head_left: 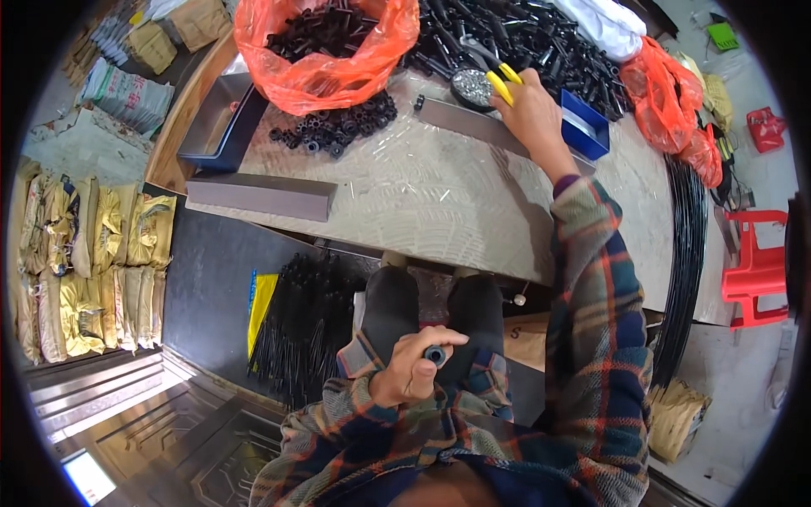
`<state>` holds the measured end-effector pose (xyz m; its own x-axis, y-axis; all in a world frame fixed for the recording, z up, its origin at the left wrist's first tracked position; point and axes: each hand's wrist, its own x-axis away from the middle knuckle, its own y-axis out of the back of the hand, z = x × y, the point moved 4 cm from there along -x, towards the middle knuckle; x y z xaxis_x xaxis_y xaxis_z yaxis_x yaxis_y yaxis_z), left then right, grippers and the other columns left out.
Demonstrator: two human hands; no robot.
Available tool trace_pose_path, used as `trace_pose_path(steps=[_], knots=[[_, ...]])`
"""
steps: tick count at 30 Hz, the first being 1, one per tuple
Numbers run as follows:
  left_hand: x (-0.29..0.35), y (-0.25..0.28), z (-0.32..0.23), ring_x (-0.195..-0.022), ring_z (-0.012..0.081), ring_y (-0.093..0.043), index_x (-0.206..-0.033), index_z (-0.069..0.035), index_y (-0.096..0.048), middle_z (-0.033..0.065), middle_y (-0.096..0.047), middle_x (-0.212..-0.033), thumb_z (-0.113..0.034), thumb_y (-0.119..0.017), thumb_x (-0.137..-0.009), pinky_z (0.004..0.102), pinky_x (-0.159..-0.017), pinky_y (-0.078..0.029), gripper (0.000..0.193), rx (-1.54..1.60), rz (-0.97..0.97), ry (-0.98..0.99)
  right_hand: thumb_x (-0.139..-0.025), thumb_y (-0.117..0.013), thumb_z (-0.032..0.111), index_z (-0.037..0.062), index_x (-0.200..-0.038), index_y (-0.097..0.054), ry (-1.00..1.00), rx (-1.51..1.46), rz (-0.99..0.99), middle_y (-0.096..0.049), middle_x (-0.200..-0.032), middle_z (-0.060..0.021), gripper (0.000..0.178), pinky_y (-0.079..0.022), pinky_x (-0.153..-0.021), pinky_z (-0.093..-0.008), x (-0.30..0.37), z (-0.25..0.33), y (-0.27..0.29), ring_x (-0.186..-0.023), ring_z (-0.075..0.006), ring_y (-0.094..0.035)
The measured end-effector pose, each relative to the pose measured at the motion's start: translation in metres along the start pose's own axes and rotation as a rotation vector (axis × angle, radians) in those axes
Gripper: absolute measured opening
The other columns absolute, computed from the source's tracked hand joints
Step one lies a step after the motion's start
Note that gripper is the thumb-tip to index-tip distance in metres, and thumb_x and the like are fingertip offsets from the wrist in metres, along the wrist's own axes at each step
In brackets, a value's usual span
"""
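My left hand is closed around a dark tubular part above my lap, with its round hollow end facing up. My right hand reaches out over the table and grips a pair of pliers by the yellow handles. The grey jaws point away to the upper left, over a round dark dish of small silvery pieces. Just right of that hand sits an open blue box. Beyond the pliers lies a big heap of black tubular parts.
An orange plastic bag of black parts stands at the far left, with loose black rings before it. Two grey metal bars lie on the table. Bundled black rods hang at the right edge, near a red stool.
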<state>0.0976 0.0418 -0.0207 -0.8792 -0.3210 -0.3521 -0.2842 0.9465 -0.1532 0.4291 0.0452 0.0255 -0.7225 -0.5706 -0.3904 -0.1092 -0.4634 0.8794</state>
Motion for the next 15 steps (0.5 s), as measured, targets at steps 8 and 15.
trace_pose_path(steps=[8, 15], knots=[[-0.011, 0.021, 0.007, -0.05, 0.0086, -0.039, -0.101, 0.01, -0.051, 0.0047, -0.044, -0.058, -0.048, -0.03, -0.093, 0.0243, -0.046, -0.032, 0.062, 0.086, 0.038, 0.024, -0.076, -0.065, 0.026, 0.0132, -0.089, -0.065, 0.158, 0.176, 0.035, -0.052, -0.096, -0.0049, 0.019, -0.047, -0.068, -0.0389, -0.034, 0.01, -0.025, -0.084, -0.0261, -0.059], [-0.008, 0.02, 0.01, -0.05, 0.0081, -0.039, -0.101, 0.011, -0.052, 0.0048, -0.045, -0.061, -0.048, -0.03, -0.093, 0.024, -0.046, -0.031, 0.063, 0.132, 0.055, 0.04, -0.079, -0.062, 0.031, 0.0088, -0.09, -0.061, 0.098, 0.122, 0.046, -0.054, -0.098, -0.0055, 0.025, -0.045, -0.069, -0.0402, -0.04, 0.0, -0.034, -0.082, -0.0297, -0.058]])
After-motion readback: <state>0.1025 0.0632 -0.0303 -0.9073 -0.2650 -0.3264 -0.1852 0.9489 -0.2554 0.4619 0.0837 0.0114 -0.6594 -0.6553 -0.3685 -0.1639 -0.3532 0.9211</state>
